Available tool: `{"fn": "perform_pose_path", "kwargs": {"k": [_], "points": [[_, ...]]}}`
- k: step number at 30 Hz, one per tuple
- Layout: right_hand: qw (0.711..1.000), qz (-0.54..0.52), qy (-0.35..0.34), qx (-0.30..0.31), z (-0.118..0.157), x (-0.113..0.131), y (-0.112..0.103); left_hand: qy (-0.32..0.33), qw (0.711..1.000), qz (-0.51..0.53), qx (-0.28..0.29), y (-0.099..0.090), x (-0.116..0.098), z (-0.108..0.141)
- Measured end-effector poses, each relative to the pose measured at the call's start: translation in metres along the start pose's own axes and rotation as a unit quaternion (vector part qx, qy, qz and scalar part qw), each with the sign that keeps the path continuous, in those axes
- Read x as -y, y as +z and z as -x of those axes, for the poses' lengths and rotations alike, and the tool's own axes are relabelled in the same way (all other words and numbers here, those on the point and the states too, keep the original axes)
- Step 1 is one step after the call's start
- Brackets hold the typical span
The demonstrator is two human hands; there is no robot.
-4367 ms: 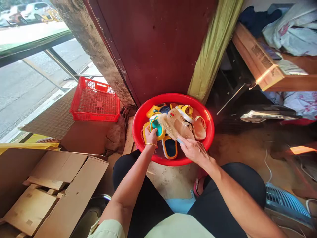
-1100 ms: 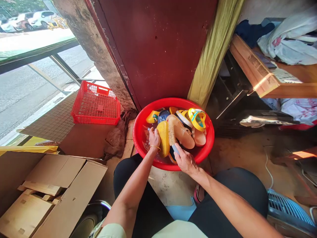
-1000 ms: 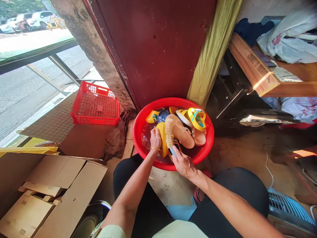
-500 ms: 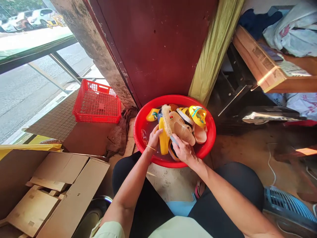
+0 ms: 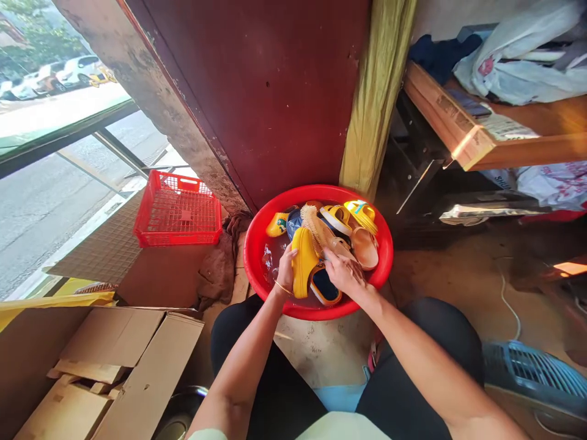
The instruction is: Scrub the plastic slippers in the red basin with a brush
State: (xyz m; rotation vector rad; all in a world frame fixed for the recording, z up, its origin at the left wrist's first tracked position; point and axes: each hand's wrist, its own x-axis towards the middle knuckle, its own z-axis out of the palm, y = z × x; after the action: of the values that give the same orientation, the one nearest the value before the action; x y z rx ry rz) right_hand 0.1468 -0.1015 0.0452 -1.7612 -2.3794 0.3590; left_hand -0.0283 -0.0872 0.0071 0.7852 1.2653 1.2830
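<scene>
A round red basin [image 5: 386,244] holds dark water and several shoes. My left hand [image 5: 286,269] grips a yellow shoe [image 5: 302,263] by its left side, near the middle of the basin. In my right hand [image 5: 343,270] is a scrubbing brush [image 5: 312,227] with pale bristles, which lies against the right side of the yellow shoe. Beneath and beside the brush is a tan clog [image 5: 340,245], partly covered. A dark-lined shoe [image 5: 325,288] rests below my right hand. Further back are a yellow and white clog [image 5: 336,217] and a bright yellow sandal [image 5: 361,214].
A red plastic crate [image 5: 178,238] stands left of the basin, beside a brown cloth [image 5: 217,269]. An open cardboard box [image 5: 147,373] is at the lower left. A dark red door [image 5: 266,98] rises behind the basin. A blue fan [image 5: 536,373] sits at the lower right.
The yellow shoe now shows more of its side and sits clear of the blue shoe behind it. The brush has shifted along it. The whole view has turned slightly.
</scene>
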Motion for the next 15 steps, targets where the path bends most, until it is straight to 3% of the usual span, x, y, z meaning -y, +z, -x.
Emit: {"fn": "perform_pose_path", "kwargs": {"k": [4,9,15], "points": [[0.998,-0.039,-0.047,0.011,0.018,0.007,0.019,-0.04,0.992,0.117,0.005,-0.011,-0.007,-0.005],[0.994,-0.02,-0.108,0.014,0.051,-0.001,0.028,-0.058,0.986,0.153,-0.022,-0.021,-0.012,-0.017],[0.997,-0.021,-0.063,-0.046,0.011,-0.018,0.009,-0.186,0.94,0.268,0.104,-0.021,-0.005,-0.007]]}}
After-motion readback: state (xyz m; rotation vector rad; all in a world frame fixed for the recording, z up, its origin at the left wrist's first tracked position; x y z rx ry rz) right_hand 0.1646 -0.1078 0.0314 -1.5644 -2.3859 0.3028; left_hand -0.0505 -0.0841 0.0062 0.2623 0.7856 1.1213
